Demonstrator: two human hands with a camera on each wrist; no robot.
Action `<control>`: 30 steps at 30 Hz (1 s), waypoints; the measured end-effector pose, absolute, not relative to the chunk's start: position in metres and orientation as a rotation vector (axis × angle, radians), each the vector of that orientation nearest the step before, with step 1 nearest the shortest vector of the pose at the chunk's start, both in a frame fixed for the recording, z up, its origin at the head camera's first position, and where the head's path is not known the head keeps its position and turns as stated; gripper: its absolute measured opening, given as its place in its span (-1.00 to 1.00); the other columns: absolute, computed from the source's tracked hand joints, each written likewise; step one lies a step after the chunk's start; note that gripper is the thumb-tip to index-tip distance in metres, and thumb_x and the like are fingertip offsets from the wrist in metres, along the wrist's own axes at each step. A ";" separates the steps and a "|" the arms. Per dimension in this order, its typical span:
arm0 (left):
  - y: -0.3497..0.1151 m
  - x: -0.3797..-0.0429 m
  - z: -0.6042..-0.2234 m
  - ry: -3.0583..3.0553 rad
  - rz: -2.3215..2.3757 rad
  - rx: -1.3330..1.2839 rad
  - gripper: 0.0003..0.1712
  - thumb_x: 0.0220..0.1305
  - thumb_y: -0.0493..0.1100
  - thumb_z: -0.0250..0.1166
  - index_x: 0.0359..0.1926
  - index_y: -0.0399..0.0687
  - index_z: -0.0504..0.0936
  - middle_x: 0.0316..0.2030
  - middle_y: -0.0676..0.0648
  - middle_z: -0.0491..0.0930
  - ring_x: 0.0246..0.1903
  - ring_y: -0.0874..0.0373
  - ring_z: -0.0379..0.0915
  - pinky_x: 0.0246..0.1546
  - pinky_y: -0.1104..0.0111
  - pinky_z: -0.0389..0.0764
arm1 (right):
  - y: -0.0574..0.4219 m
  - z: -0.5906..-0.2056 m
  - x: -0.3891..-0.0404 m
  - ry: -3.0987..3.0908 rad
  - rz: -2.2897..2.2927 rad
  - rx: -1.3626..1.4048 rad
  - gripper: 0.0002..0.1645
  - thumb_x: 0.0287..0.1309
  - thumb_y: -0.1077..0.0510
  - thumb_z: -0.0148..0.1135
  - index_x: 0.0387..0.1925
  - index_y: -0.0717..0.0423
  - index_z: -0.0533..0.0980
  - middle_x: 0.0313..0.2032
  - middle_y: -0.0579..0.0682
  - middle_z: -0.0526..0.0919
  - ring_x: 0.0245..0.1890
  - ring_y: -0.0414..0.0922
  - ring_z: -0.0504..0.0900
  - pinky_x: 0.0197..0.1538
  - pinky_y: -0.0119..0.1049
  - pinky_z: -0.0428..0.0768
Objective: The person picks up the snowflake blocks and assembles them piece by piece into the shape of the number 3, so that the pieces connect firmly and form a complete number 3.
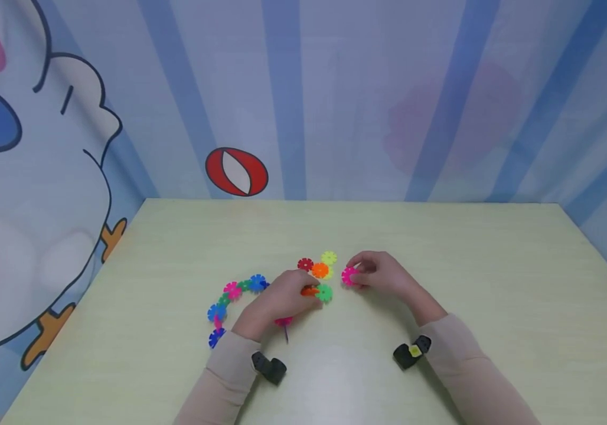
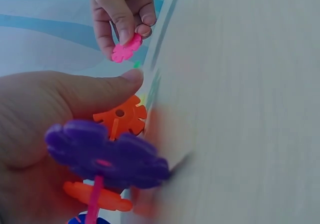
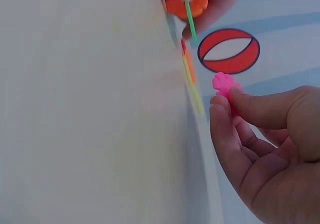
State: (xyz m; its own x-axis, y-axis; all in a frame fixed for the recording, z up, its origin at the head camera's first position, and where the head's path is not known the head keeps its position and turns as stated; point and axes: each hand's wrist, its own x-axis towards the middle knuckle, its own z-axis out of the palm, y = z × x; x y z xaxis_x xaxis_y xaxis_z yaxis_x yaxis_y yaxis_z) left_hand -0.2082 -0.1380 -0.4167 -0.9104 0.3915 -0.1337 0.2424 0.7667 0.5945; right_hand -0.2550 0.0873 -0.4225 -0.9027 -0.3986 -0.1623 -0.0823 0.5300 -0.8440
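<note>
My left hand (image 1: pixel 282 296) pinches an orange snowflake disc (image 2: pixel 131 115) with slots around its rim. A green disc (image 1: pixel 325 293) joins onto it and points to the right. These belong to a curved chain of slotted discs, with blue discs (image 1: pixel 216 313) and pink discs (image 1: pixel 232 290) looping out to the left. Part of the chain is hidden behind the hand; a purple disc (image 2: pixel 107 154) shows close up in the left wrist view. Between thumb and fingertips, my right hand (image 1: pixel 385 276) holds a single pink disc (image 3: pixel 223 82), a short gap right of the green one.
Just beyond the hands lie a few loose discs on the pale table (image 1: pixel 468 260): a dark red disc (image 1: pixel 305 264), an orange disc (image 1: pixel 320 270) and yellow discs (image 1: pixel 329 257). A printed striped wall cloth (image 1: pixel 346 118) stands behind the table's far edge.
</note>
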 end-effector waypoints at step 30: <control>-0.139 -0.204 -0.416 2.748 0.880 0.515 -0.60 0.25 -0.13 0.33 0.05 -0.25 0.62 -0.05 -0.14 0.62 -0.05 -0.01 0.48 0.08 0.14 0.52 | 0.071 -0.428 -0.223 2.473 -1.356 -0.422 -0.92 0.14 0.31 0.27 -0.30 0.23 0.54 -0.40 0.01 0.60 -0.42 -0.14 0.51 -0.33 -0.33 0.50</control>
